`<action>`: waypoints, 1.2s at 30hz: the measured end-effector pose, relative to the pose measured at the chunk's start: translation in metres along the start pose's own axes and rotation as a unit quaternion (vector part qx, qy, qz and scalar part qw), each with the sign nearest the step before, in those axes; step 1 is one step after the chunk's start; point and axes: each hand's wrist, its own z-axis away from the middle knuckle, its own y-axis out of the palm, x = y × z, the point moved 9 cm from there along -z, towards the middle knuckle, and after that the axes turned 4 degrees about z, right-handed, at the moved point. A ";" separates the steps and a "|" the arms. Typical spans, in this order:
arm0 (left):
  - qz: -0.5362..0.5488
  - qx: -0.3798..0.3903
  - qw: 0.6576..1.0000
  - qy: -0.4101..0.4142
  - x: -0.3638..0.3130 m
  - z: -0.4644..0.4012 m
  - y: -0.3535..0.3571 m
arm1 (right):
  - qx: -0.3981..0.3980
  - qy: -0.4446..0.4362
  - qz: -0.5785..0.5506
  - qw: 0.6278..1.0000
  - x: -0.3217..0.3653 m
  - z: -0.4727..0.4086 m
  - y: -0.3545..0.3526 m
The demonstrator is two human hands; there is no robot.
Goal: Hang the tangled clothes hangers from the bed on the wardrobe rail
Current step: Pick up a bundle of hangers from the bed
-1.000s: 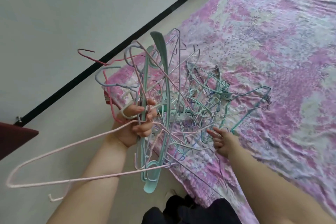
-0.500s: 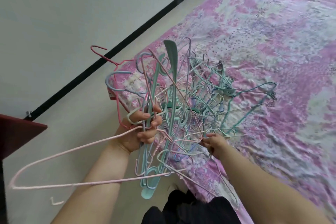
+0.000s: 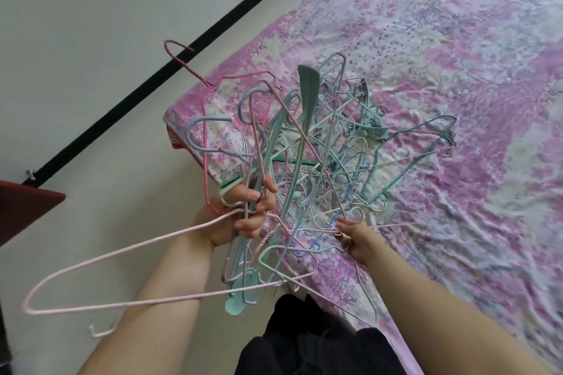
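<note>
A tangled bunch of hangers in teal, pink, lilac and grey is held up over the near corner of the bed. My left hand is clenched around several of them near the hooks; a long pale pink hanger sticks out from it to the lower left. My right hand pinches thin wire hangers at the lower right edge of the tangle. A teal wire hanger trails right, low over the sheet. No wardrobe rail is visible.
The bed has a pink and lilac flowered sheet. Pale floor lies left of it, with a black skirting strip along the white wall. A dark red furniture corner juts in at the left edge. My dark trousers are at the bottom.
My right hand has gone from open fingers beside the tangle to a pinch on its wire hangers. The view has shifted, so the bunch sits more central and the bed corner further into view.
</note>
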 end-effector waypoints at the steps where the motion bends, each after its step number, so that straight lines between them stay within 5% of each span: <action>1: -0.013 -0.011 1.000 0.000 0.000 0.001 -0.003 | -0.005 -0.005 0.001 1.000 0.002 -0.001 -0.001; 15: -0.063 -0.059 0.996 -0.010 0.003 -0.010 -0.020 | -0.012 0.000 0.041 0.999 0.023 0.001 -0.020; 24: -0.068 -0.019 0.997 0.004 0.000 -0.021 -0.026 | -0.031 0.023 0.066 0.997 0.048 0.000 -0.025; 36: 0.063 0.084 0.994 0.026 -0.006 -0.017 0.001 | 0.085 0.039 -0.043 0.995 0.055 0.026 0.008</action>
